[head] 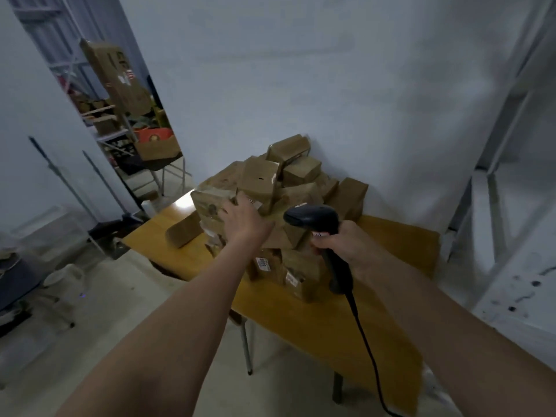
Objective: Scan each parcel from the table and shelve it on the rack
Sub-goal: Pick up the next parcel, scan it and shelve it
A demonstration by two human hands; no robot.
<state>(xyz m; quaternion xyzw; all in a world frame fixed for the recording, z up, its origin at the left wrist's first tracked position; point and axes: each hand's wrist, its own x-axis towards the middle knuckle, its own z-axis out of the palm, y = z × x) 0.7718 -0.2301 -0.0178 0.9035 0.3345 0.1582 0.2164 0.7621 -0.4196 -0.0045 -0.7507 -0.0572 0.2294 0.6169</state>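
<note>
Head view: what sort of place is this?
Probably a small parcel sorting or stock room: a heap of brown cardboard parcels on a wooden table, a corded barcode scanner in the right hand, white metal racking alongside.

The scanner cable [365,350] is cut off by the bottom edge. The left hand's fingertips [233,203] are blurred against a parcel [210,203], and the labels [263,264] cannot be read.

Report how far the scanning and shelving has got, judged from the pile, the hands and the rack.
Done: nothing can be confirmed; the white rack at the right shows no parcels on its visible shelves. In hand: the right hand grips the barcode scanner, and the left hand reaches onto a parcel at the left of the heap. Left: a large heap of brown parcels sits unshelved on the wooden table.
</note>
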